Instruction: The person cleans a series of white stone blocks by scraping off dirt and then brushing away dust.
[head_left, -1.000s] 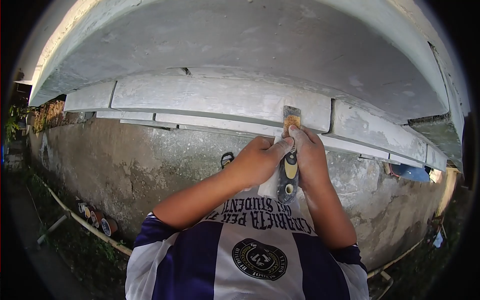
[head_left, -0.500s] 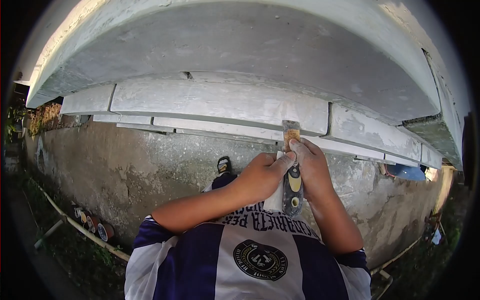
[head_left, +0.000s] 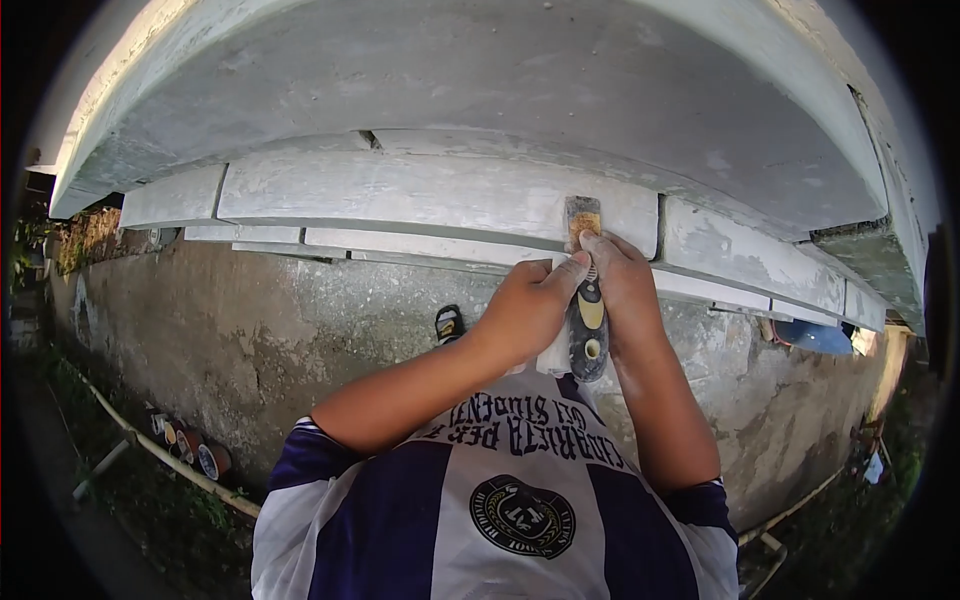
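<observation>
1. Closest in, one striped shirt (head_left: 390, 530), purple and white, with one round badge.
2. Up to the hands, two of them: the left hand (head_left: 535, 308) is curled closed about one white piece (head_left: 552, 358), its thumb tip against the scraper; most fingers are hidden.
3. And the right hand (head_left: 622, 278)! It's pinching one scraper (head_left: 591, 312) near the neck, thumb on top, dust on the skin.
4. That scraper sits between the two hands, blade pointing away, handle toward the shirt; whether the blade meets the slab behind it, I can't tell.
5. Beyond it, four white slabs (head_left: 430, 195) in the upper row, three gaps parting them.
6. Down below, one sandal (head_left: 449, 322) on the stained concrete (head_left: 270, 340).
7. Far left, at least two pots (head_left: 213, 460) beside a pole (head_left: 160, 453); far right, one blue basin (head_left: 812, 337).
</observation>
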